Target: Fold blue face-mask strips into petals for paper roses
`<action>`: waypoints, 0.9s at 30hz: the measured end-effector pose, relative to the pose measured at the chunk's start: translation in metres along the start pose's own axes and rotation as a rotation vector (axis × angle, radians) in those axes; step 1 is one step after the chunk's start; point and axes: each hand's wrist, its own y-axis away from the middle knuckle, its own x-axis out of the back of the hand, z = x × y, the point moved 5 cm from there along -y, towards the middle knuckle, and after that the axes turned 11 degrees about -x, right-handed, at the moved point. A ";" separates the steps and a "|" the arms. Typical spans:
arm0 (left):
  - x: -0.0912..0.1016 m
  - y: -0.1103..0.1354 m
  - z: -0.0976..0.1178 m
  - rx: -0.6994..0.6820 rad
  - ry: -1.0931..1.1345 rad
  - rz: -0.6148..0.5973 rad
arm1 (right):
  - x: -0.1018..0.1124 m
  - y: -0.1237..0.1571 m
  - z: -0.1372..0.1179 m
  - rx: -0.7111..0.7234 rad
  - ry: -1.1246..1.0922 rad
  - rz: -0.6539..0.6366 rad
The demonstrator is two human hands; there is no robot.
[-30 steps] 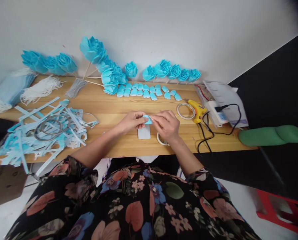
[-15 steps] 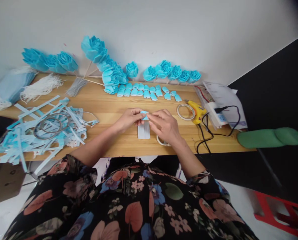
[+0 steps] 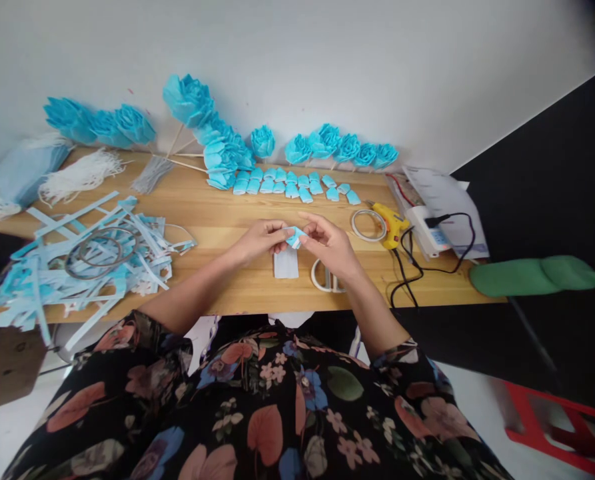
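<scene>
Between my two hands is a small blue fabric petal (image 3: 295, 237) with a folded edge and a white strip showing. The thumb and fingers of my left hand (image 3: 264, 240) pinch its left side. My right hand (image 3: 331, 245) pinches the right side, its index finger raised away from it. Just below, a pale rectangular piece of fabric (image 3: 286, 264) lies on the table. White-handled scissors (image 3: 322, 277) rest partly hidden under my right wrist. Beyond my hands, several folded blue petals (image 3: 278, 188) lie in rows.
Blue fabric flowers (image 3: 227, 150) on sticks line the wall. Fabric scraps (image 3: 97, 260) are heaped at left, near a stack of masks (image 3: 24, 170). A tape ring (image 3: 354, 225), yellow glue gun (image 3: 393, 223), power strip (image 3: 427, 230) and green bottle (image 3: 522, 276) are at right.
The petal has been turned and spread, so more of it shows between my hands. My right hand's fingers have lifted and opened a little, and the scissors' handles are more exposed.
</scene>
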 end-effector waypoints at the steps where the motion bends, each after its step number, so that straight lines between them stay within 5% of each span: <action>1: 0.000 0.000 0.001 -0.012 0.017 0.008 | 0.000 0.000 0.000 0.000 -0.016 0.024; 5: -0.006 0.000 0.006 -0.062 0.048 -0.018 | 0.003 0.001 -0.002 0.012 -0.071 0.095; 15: 0.005 -0.003 -0.005 -0.069 0.047 0.130 | 0.001 0.005 0.004 -0.028 -0.124 0.104; 24: 0.005 -0.003 0.000 -0.070 0.012 0.108 | -0.004 0.011 0.004 0.003 -0.065 0.104; 27: 0.007 -0.003 -0.003 -0.063 0.009 0.164 | 0.008 0.011 0.004 -0.004 -0.039 0.144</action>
